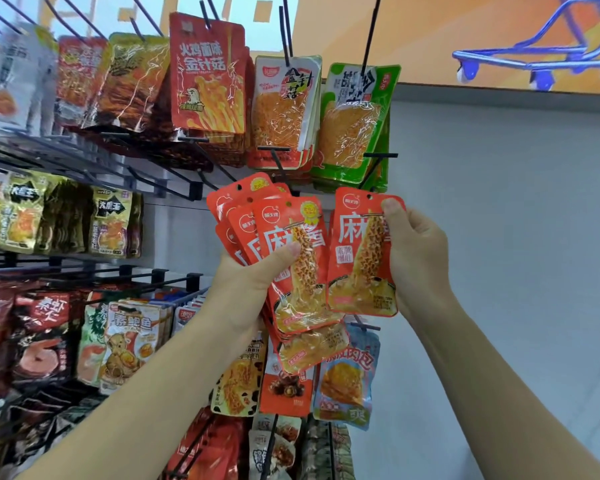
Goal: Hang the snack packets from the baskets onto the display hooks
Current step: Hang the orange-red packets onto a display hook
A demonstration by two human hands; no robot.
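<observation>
My left hand (pixel 257 282) grips a fanned stack of several orange-red snack packets (pixel 274 223), thumb pressed on the front one. My right hand (pixel 418 258) pinches a single matching orange-red packet (pixel 357 258) by its upper right edge and holds it upright just right of the stack. Its punched hole (pixel 369 196) sits at the top. A black display hook (pixel 381 157) ends just above that packet, in front of the green packets (pixel 354 123). No basket is in view.
The rack is crowded with hanging packets: a red packet (pixel 207 74) and an orange-white one (pixel 284 109) above, a blue-edged one (pixel 347 372) below the hands. Several bare black hooks (pixel 174 181) stick out at the left. A grey wall (pixel 499 220) lies to the right.
</observation>
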